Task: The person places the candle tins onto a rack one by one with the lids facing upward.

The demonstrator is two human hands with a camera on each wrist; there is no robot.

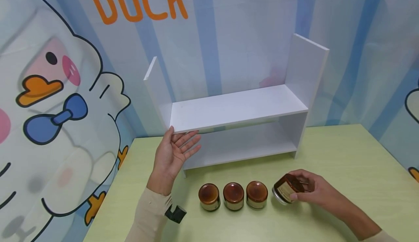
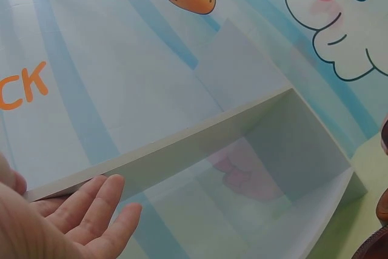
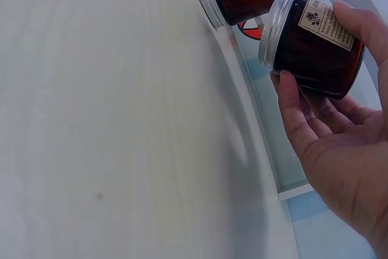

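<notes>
A white two-tier shelf stands on the table. At the front left end of its upper board, my left hand grips the edge, thumb above and fingers stretched underneath. To the right, my right hand holds an amber glass jar between thumb and fingers. This jar is tilted, its silver lid facing down and left. In a row beside it, three like jars stand upside down: a left jar, a middle jar and a right jar.
The pale green table reaches back to a striped blue backdrop with a cartoon duck. Tall side panels rise at the shelf's left and right. A black wrist device sits on my left sleeve.
</notes>
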